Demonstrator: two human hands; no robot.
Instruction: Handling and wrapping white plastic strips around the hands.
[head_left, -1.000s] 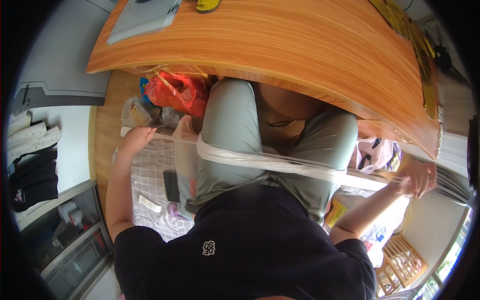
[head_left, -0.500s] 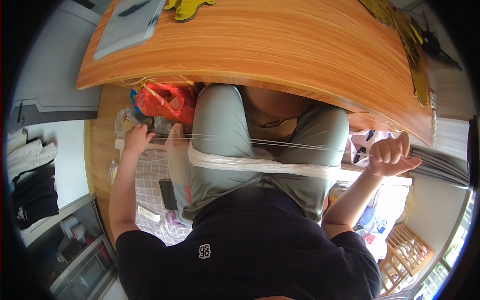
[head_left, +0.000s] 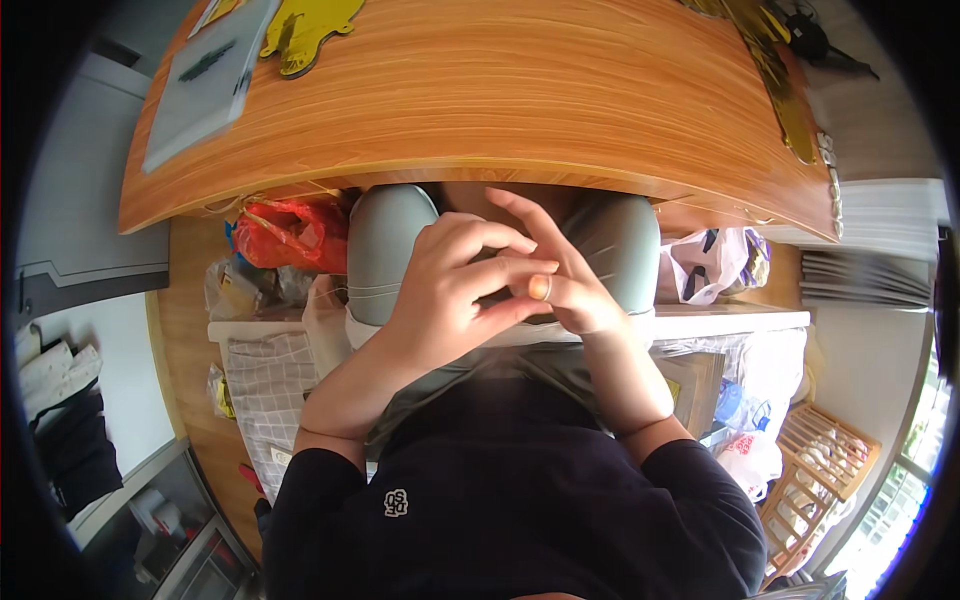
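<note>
Head view, looking straight down into the lap: a band of pale strands (head_left: 640, 327) lies across both thighs, just on the body side of the knees, its middle largely covered by the hands. A few thinner strands run over the left thigh, nearer the worktop.

Left hand (head_left: 440, 275) and right hand (head_left: 565, 280) meet above the lap, short of the worktop's near edge. The left fingers are loosely curled, thumb and forefinger close together around the tip of the right thumb; I cannot tell whether a strand is pinched there. The right forefinger points up and away, the others are partly hidden, and I cannot make out anything in that hand's hold either.

Grey-green trousers (head_left: 390, 235) cover the knees, which reach under the near edge of the wood-grain worktop (head_left: 540, 100). Along the worktop's left edge lies a translucent sheet (head_left: 195, 125), with a yellow flat piece (head_left: 305, 35) just to its right; a yellow strip (head_left: 770, 85) follows the right edge.

Below the near edge, toward the left corner, sits a red plastic bag (head_left: 300, 235); toward the right corner, a pale pink bag (head_left: 695, 265). Farther off, at lower right, stands a slatted wooden rack (head_left: 825, 450).
</note>
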